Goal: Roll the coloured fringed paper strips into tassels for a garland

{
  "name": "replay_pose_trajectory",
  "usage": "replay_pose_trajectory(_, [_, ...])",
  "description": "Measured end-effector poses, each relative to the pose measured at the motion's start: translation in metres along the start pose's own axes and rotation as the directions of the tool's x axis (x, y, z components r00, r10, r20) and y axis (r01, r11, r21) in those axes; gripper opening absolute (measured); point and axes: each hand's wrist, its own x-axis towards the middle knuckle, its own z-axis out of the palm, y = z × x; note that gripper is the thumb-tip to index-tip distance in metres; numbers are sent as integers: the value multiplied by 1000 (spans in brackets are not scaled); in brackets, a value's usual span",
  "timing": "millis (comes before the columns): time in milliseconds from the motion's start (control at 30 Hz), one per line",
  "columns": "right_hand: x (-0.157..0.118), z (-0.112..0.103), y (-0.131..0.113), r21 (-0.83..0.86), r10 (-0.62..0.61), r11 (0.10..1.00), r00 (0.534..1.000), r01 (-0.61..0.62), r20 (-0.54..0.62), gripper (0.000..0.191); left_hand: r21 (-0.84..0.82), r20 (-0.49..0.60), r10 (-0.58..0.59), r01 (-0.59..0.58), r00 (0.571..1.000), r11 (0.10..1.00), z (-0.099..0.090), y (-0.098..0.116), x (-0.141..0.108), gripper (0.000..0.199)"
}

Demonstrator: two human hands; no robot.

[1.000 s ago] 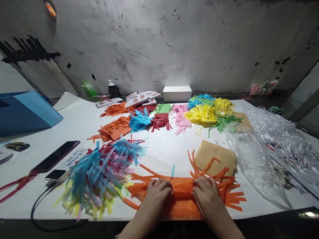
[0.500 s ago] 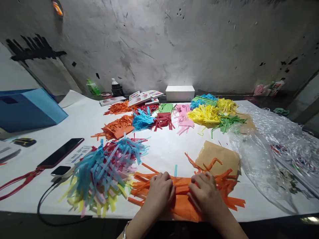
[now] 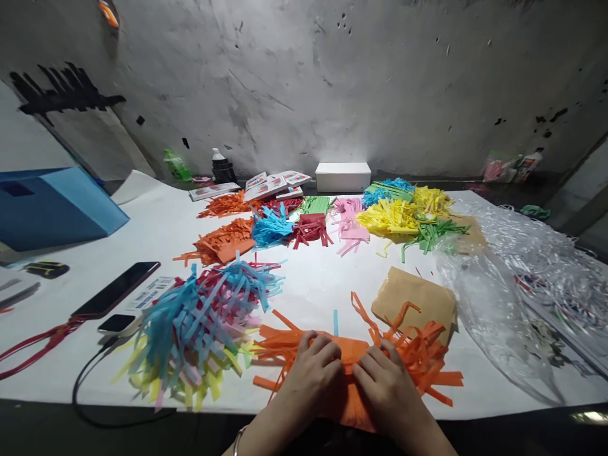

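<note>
Here, the white label (image 3: 151,292) bears unreadably small print; creased orange paper (image 3: 351,405), fringed at both ends, lies on the table (image 3: 313,285), its middle pinched between bunched fingers of left hand (image 3: 317,373) and right hand (image 3: 387,380).

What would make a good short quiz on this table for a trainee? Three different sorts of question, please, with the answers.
1. Which do the left hand and right hand both touch?
A) pink paper
B) yellow paper
C) orange paper

2. True or false: a bracelet shows on the left arm.

3. Which lies nearer the right hand: the brown packet or the phone?

Key:
1. C, orange paper.
2. True.
3. The brown packet.
</note>
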Motion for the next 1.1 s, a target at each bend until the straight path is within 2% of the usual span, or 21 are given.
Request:
replay_pose_trajectory(167, [-19, -2, 9, 9, 74, 997, 996, -73, -46, 37, -94, 47, -8, 12, 999, 996, -10, -3, -13, 12])
replay_pose_trajectory(300, [-19, 4, 11, -35, 188, 982, 982, -188, 2, 33, -82, 40, -181, 183, 983, 980, -14, 3, -17, 13])
replay_pose_trajectory(467, [-3, 10, 16, -123, 256, 962, 960, -243, 109, 15, 49, 196, -422, 421, 885, 906, -20, 13, -6, 16])
replay_pose_trajectory(567, [7, 7, 20, -146, 273, 957, 950, -252, 151, 13, 124, 277, -497, 483, 822, 867, -24, 15, 3, 16])
replay_pose_trajectory(633, [11, 3, 19, -147, 291, 951, 946, -271, 145, 15, 149, 299, -511, 489, 806, 859, -24, 15, 7, 16])
replay_pose_trajectory(733, [16, -5, 14, -95, 250, 966, 961, -239, 118, 15, 156, 298, -502, 478, 812, 865, -23, 14, 9, 17])
replay_pose_trajectory(833, [16, -4, 7, -5, 96, 995, 990, -96, 100, 17, 151, 288, -494, 470, 821, 870, -21, 13, 8, 18])
replay_pose_trajectory(900, [15, 0, 4, 16, 35, 999, 996, -36, 80, 22, 147, 277, -498, 476, 822, 867, -20, 11, 6, 13])
replay_pose_trajectory(967, [12, 4, 3, 16, 31, 999, 998, -32, 49, 26, 108, 220, -447, 434, 867, 895, -18, 9, 2, 10])
replay_pose_trajectory(1033, [11, 6, 2, 19, 45, 999, 999, -46, 18, 28, 47, 105, -308, 305, 945, 951, -15, 5, -2, 21])
replay_pose_trajectory(1100, [11, 7, -1, 29, 55, 998, 998, -56, 8, 26, 2, -27, -161, 162, 987, 987, -10, 3, -5, 18])
